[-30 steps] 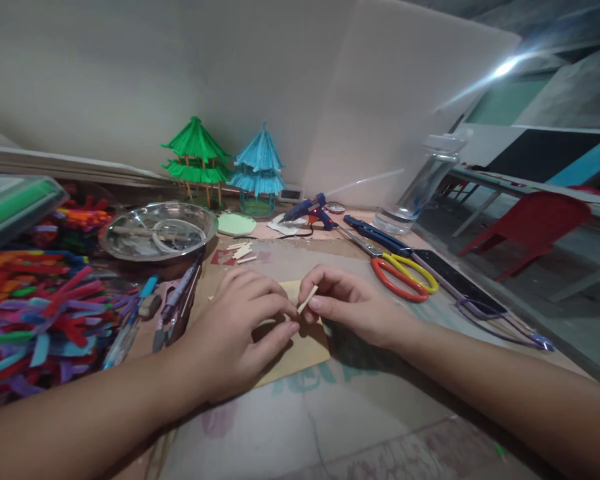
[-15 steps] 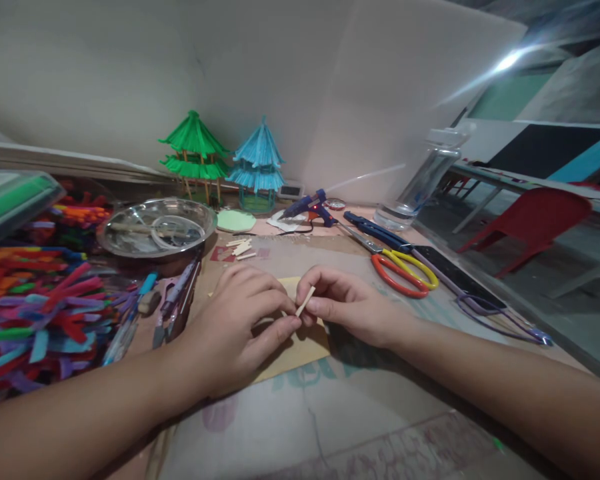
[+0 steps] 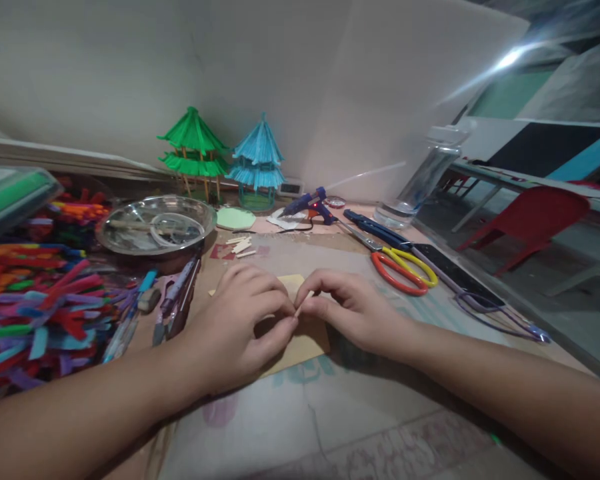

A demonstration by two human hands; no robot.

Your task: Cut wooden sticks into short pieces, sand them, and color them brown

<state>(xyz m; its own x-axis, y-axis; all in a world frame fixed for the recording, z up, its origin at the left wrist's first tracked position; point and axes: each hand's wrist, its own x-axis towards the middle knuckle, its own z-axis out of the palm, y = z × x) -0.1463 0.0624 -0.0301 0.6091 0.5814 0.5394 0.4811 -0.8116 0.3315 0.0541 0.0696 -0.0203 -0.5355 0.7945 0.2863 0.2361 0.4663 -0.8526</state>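
Between the fingertips of both hands is a short thin wooden stick, mostly covered by the fingers. My right hand pinches it with thumb and forefinger. My left hand has its thumb and fingertips closed at the stick's lower end. Both hands are above a pale yellow sheet lying on the cardboard work surface. Just beyond my left hand lies a small pile of short cut sticks.
Behind stand a green pagoda model and a blue one. A glue gun, scissors and a clear bottle are at the back right. A metal plate and colourful pipe cleaners lie left.
The stick has turned and slipped lower between the fingers, with less of it showing. My right thumb and forefinger have closed over it. Both hands stay in nearly the same place.
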